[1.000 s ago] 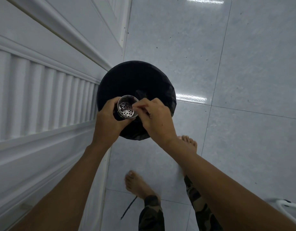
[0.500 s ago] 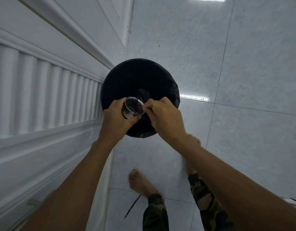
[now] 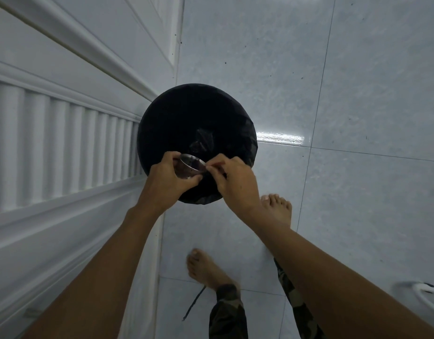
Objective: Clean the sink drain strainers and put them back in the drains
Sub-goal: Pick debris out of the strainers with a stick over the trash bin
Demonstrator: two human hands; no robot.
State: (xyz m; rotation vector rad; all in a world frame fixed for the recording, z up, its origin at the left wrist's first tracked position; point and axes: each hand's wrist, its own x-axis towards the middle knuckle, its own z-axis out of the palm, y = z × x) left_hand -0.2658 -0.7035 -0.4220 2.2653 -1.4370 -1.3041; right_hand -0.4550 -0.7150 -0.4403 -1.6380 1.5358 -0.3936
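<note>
Left hand (image 3: 168, 179): curled round the near-left side of the strainer, thumb on the near rim, fingers wrapped over the far side; firmly closed on it.
Right hand (image 3: 231, 178): fingers drawn together in a pinch at the strainer's right rim, touching the metal edge; whether anything is nipped between the fingertips cannot be told.
Strainer (image 3: 190, 166): small round metal cup, held between both hands, tilted with its open mouth turned toward the far side; inside dark and blurred, holes not readable.
Bin (image 3: 186, 118): round, lined with a black bag, standing on the floor just beside the white cabinet; strainer held over its near edge.
Bag inside (image 3: 202, 141): crumpled shiny folds near the middle of the bin.
Cabinet (image 3: 64, 148): white, ribbed panel and mouldings, along the left.
Floor (image 3: 333, 94): pale glossy tiles with a bright light reflection right of the bin, small dark specks scattered.
Feet (image 3: 278, 207): bare, near side of the bin, one behind the right wrist, one nearer; camouflage trouser legs below.
Dark strip (image 3: 194, 302): thin, lying on the floor by the nearer foot.
</note>
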